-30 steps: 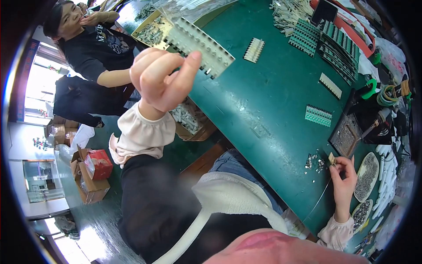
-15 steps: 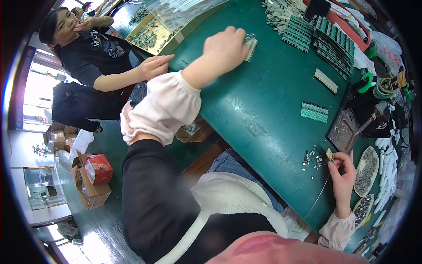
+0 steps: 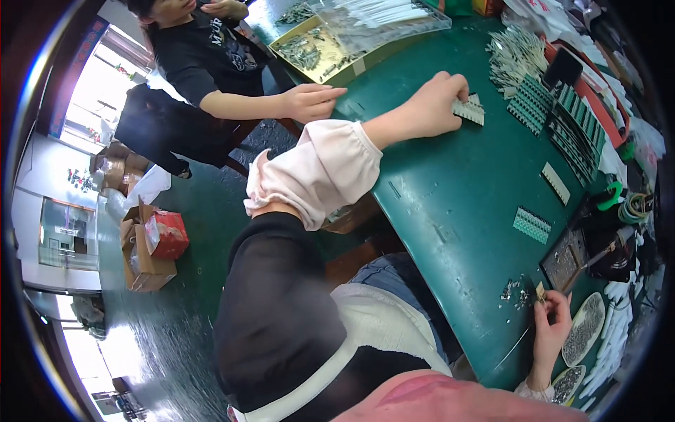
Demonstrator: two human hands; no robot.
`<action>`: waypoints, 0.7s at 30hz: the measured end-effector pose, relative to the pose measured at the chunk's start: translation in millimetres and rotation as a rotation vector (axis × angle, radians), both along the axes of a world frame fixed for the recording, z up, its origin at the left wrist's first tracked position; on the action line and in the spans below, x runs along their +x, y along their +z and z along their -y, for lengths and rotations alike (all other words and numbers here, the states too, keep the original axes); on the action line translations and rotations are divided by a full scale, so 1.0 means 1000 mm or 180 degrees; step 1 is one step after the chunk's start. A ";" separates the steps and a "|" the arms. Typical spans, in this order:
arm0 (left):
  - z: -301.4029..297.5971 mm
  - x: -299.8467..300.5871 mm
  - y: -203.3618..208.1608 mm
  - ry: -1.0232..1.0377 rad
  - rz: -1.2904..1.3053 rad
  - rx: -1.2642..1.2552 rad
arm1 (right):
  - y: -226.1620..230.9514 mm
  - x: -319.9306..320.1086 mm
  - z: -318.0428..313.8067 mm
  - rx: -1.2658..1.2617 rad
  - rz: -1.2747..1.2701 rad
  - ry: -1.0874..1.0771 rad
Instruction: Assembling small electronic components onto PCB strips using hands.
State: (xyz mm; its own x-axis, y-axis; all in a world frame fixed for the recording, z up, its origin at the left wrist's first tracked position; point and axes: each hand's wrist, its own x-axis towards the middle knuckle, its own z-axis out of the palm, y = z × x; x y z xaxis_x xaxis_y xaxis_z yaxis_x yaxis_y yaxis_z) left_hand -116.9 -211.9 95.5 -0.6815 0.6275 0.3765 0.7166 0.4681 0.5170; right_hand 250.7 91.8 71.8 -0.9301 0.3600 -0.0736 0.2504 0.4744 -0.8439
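My left hand (image 3: 437, 107) is stretched across the green table, its fingers closed at the near end of a pale strip with a toothed edge (image 3: 471, 110). How the fingertips grip it is partly hidden. Down at the right, my right hand (image 3: 552, 325) pinches a small beige block (image 3: 540, 290) between thumb and fingers. Just left of that block lies a scatter of tiny shiny metal bits (image 3: 518, 293). A green-and-white strip panel (image 3: 532, 225) and another pale strip (image 3: 555, 183) lie between the two hands, nearer the right edge.
Green strip panels (image 3: 579, 133) are stacked at the far right beside a phone (image 3: 563, 70). A soldering iron (image 3: 606, 250) rests over a dark tray (image 3: 564, 261). Two oval dishes (image 3: 585, 328) hold small parts. A co-worker's hand (image 3: 314, 103) is near a yellow parts box (image 3: 330, 56).
The whole view has shifted, so the table things sit farther right and lower. At my left hand, the pale strip now shows turned to another angle. My right hand still pinches the beige block.
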 end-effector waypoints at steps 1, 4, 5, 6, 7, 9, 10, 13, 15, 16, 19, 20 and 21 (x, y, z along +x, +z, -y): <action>0.007 -0.002 0.002 -0.0026 -0.0003 0.0160 | -0.003 -0.001 -0.001 -0.0059 -0.0041 0.0019; 0.049 -0.005 0.028 0.0414 0.0032 0.0412 | -0.010 0.000 -0.007 0.0055 0.0013 0.0084; 0.065 0.000 0.043 0.0712 -0.0009 0.0476 | -0.010 0.001 -0.007 0.0054 0.0019 0.0077; 0.082 0.002 0.057 0.0991 -0.0046 0.0540 | -0.010 0.002 -0.007 0.0121 -0.0022 0.0091; 0.105 0.002 0.067 0.1195 -0.0465 0.0575 | -0.009 0.002 -0.007 0.0184 -0.0076 0.0141; 0.149 -0.009 0.078 0.1705 -0.0714 0.0766 | -0.008 0.001 -0.007 0.0197 -0.0095 0.0164; 0.168 -0.016 0.078 0.2012 -0.0545 0.0933 | -0.007 0.001 -0.006 0.0220 -0.0116 0.0174; 0.225 -0.040 0.074 0.2361 -0.0878 0.0663 | -0.005 -0.002 -0.005 0.0173 -0.0016 0.0137; 0.234 -0.057 0.061 0.2461 -0.0391 0.0740 | -0.006 -0.003 -0.004 0.0218 -0.0003 0.0127; 0.239 -0.067 0.054 0.2571 0.0072 0.0811 | -0.006 -0.005 -0.004 0.0256 -0.0013 0.0138; 0.258 -0.088 0.040 0.2610 -0.0683 0.0185 | -0.006 -0.002 -0.006 0.0295 -0.0103 0.0162; 0.258 -0.090 0.036 0.2617 -0.0776 0.0101 | -0.005 -0.003 -0.006 0.0312 -0.0088 0.0147; 0.260 -0.091 0.032 0.2578 -0.0728 0.0216 | -0.005 -0.003 -0.004 0.0255 -0.0066 0.0138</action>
